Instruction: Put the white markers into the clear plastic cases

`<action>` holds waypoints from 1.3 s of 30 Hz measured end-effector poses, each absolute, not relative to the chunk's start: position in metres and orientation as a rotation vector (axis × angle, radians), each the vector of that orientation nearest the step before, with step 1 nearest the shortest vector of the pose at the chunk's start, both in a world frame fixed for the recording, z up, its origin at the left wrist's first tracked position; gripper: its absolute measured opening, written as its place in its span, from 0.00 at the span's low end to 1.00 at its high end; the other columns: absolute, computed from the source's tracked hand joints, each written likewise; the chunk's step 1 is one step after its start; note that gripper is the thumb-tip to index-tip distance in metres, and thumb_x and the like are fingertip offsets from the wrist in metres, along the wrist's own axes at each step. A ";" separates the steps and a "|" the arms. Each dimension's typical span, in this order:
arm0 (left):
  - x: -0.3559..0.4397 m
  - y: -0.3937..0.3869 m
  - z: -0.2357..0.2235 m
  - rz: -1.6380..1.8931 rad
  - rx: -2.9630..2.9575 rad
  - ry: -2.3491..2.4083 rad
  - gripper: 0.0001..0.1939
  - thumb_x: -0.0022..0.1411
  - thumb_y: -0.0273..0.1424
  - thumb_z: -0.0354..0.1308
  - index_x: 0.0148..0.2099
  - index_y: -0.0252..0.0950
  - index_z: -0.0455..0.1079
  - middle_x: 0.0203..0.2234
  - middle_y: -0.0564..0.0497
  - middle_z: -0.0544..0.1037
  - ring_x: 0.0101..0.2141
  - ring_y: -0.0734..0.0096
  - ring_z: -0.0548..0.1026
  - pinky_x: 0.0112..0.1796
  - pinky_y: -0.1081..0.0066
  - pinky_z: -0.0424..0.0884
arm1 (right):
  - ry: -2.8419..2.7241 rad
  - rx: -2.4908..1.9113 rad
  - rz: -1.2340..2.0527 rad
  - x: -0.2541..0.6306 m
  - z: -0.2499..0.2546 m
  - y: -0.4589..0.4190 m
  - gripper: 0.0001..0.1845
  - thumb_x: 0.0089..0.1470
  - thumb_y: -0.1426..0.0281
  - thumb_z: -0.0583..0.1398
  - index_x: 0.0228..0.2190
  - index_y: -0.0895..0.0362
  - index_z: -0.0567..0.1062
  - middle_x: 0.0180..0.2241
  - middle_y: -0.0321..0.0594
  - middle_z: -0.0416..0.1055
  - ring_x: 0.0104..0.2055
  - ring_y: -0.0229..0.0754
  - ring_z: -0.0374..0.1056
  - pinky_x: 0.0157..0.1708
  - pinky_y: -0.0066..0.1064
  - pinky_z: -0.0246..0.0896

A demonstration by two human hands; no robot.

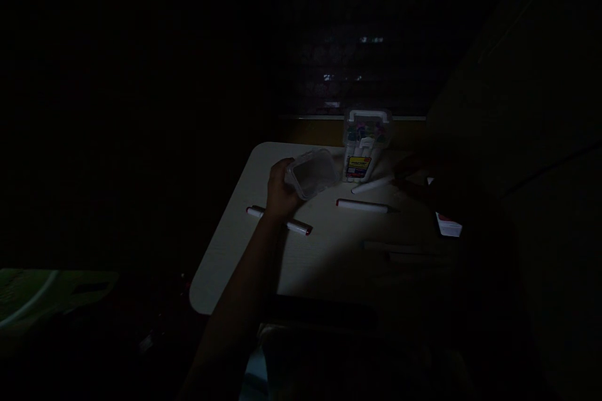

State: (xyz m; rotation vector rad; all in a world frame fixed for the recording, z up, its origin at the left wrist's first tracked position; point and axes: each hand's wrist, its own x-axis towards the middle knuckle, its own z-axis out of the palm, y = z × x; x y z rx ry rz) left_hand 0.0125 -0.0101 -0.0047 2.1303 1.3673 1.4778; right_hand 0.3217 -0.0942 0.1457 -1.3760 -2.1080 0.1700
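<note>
The scene is very dark. My left hand (281, 194) is closed on a clear plastic lid or box (312, 173), held just above a pale table (324, 257). Under my wrist lies a white marker with red ends (301, 227). Two more white markers (363, 205) lie to the right of the lid. A clear marker case with a white handle (363, 144) stands upright at the table's far edge. My right hand (414, 177) is a dim shape in shadow by the markers' far ends; its fingers are not clear.
A small white card or box (449, 225) sits at the table's right side in shadow. A pale green object (28, 294) lies low at the far left. A dark wall and a dim window (357, 75) stand behind the table.
</note>
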 end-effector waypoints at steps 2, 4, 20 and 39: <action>0.012 -0.011 -0.004 1.505 2.135 1.347 0.41 0.43 0.43 0.71 0.57 0.38 0.60 0.52 0.40 0.71 0.53 0.49 0.71 0.50 0.51 0.71 | -2.013 -1.319 0.152 0.317 0.156 -0.108 0.06 0.51 0.68 0.62 0.33 0.54 0.78 0.33 0.37 0.78 0.35 0.41 0.74 0.38 0.33 0.70; 0.013 -0.012 -0.003 1.512 2.142 1.328 0.42 0.42 0.45 0.72 0.57 0.39 0.60 0.52 0.41 0.71 0.52 0.50 0.71 0.50 0.51 0.71 | -1.994 -1.253 0.116 0.311 0.165 -0.120 0.06 0.52 0.66 0.63 0.33 0.53 0.78 0.34 0.35 0.78 0.35 0.40 0.74 0.39 0.32 0.70; 0.015 -0.018 0.008 1.471 2.232 1.399 0.37 0.42 0.46 0.68 0.53 0.41 0.62 0.48 0.44 0.72 0.50 0.49 0.71 0.51 0.51 0.67 | -2.257 -1.294 -0.056 0.268 0.144 -0.101 0.08 0.56 0.67 0.60 0.36 0.54 0.78 0.35 0.41 0.77 0.40 0.44 0.70 0.43 0.34 0.60; 0.013 -0.017 0.010 1.486 2.344 1.443 0.33 0.44 0.47 0.64 0.51 0.40 0.63 0.46 0.45 0.72 0.47 0.50 0.70 0.48 0.52 0.65 | -2.241 -1.501 0.194 0.273 0.126 -0.083 0.11 0.56 0.65 0.59 0.36 0.55 0.79 0.33 0.41 0.78 0.37 0.43 0.73 0.38 0.31 0.61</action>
